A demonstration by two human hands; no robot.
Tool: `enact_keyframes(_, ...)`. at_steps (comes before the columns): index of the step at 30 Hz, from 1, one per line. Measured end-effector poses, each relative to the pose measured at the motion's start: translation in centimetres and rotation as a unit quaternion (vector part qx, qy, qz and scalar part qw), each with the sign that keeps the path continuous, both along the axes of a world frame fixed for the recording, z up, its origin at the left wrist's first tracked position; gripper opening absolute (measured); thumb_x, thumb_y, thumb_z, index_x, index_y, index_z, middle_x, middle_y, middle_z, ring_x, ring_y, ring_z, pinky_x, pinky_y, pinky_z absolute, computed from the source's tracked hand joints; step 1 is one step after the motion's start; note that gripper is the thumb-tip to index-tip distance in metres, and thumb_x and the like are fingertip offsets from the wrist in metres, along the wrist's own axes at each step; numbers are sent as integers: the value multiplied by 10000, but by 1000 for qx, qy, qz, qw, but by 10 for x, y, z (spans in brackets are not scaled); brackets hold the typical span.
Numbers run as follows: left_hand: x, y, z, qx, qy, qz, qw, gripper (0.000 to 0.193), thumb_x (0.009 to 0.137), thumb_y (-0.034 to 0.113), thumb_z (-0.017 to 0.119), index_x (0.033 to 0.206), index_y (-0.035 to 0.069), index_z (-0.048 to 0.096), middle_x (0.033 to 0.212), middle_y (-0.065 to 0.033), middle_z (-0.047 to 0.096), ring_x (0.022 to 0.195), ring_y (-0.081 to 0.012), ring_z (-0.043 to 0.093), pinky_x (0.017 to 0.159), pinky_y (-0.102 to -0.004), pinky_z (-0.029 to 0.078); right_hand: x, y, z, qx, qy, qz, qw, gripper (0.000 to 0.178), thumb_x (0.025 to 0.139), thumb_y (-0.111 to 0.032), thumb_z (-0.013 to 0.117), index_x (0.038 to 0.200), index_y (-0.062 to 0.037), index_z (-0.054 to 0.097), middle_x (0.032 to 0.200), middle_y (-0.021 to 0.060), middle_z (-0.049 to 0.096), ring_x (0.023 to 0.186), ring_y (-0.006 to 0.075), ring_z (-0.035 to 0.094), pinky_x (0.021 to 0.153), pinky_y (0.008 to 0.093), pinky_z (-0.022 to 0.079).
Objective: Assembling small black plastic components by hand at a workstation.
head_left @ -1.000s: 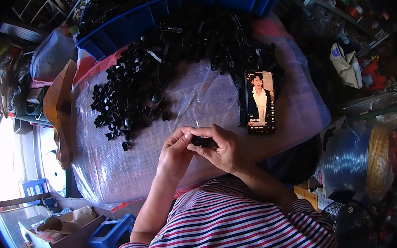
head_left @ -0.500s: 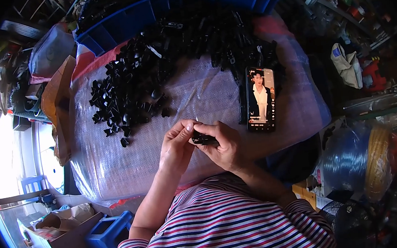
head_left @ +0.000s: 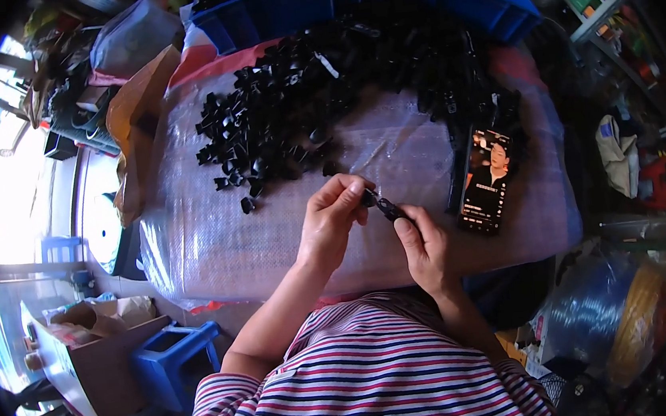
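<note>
My left hand (head_left: 332,212) pinches a small black plastic piece (head_left: 368,197) between thumb and fingers. Held in my right hand (head_left: 426,245) is a longer black plastic part (head_left: 391,209), its tip pointing at the small piece and very near it; whether the two touch I cannot tell. Both hands hover over the near half of a woven plastic sack surface (head_left: 226,258). Beyond them spreads a heap of small black plastic pieces (head_left: 261,127), with longer black parts among them toward the right.
A phone (head_left: 487,181) with a lit screen lies right of my hands. Blue plastic bins (head_left: 282,12) stand along the far edge. Brown paper (head_left: 139,106) rises at the left. A blue stool (head_left: 175,359) is at lower left, wrapped spools (head_left: 599,303) at lower right.
My hands have drawn apart, and the small piece and longer part now show between them. The view has shifted, so the surface sits farther right. The phone's picture differs.
</note>
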State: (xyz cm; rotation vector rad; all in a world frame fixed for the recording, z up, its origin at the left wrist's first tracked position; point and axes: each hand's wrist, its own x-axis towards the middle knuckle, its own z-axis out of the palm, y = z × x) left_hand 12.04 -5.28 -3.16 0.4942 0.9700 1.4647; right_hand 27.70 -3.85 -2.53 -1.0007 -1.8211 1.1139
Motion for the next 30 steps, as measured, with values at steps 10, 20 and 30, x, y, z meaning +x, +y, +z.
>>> enact_keyframes(10,3,-8,6,38,152,31,987,188,867,196,561,874,9,579,795,-11,556,646,-62,453,602,-196,382,-4,-2,6,-15,-12,18,1000,177,898,-169,504,970,-14,550,635,72,505,544,134,475,512,259,399)
enact_keyframes(20,14,-13,22,83,465,109,875,54,820,29,575,817,-24,587,709,-68,561,614,-117,501,564,-248,401,-24,-8,-6,-20,29,-22,999,140,881,-160,520,898,-22,507,612,158,545,572,315,596,492,348,429)
enact_keyframes(30,-41,-40,2,58,-152,92,982,276,885,289,466,1043,68,516,1077,-123,559,1047,-264,514,822,-365,433,-40,34,17,106,-158,189,963,188,849,-199,534,774,-27,528,730,165,544,699,352,562,595,401,433)
